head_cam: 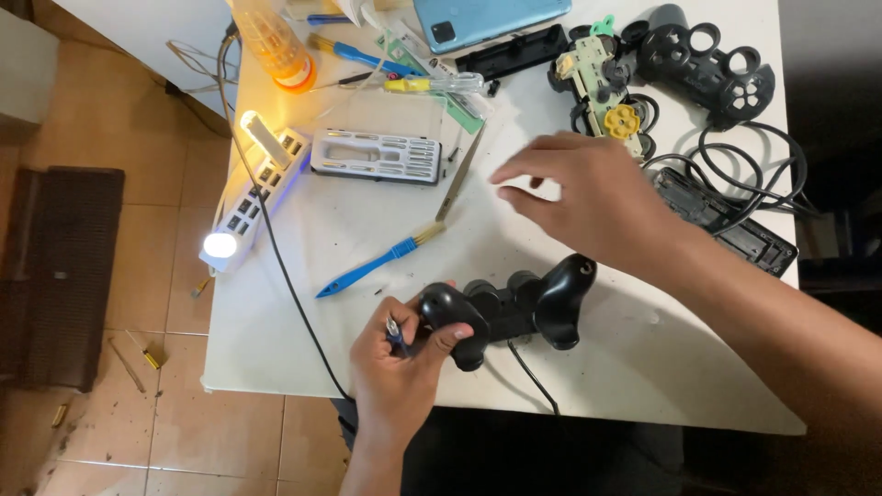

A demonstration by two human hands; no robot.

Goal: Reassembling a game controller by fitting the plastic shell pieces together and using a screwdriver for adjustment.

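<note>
My left hand (400, 363) grips the left handle of a black game controller (514, 308) lying near the front edge of the white table (367, 248), with a small dark tool pinched between its fingers. My right hand (588, 197) hovers above the table's middle, fingers spread, holding nothing. It is nearest to metal tweezers (459, 174) and a blue-handled brush (377, 262). The controller's cable (533, 372) runs off the front edge.
A dismantled controller's circuit board (602, 87) and black shell (707, 64) lie at the back right beside coiled black cable (763, 174). A screwdriver bit case (377, 154), lit white power strip (253, 188), orange bottle (276, 46) and blue phone (487, 18) stand at the back left.
</note>
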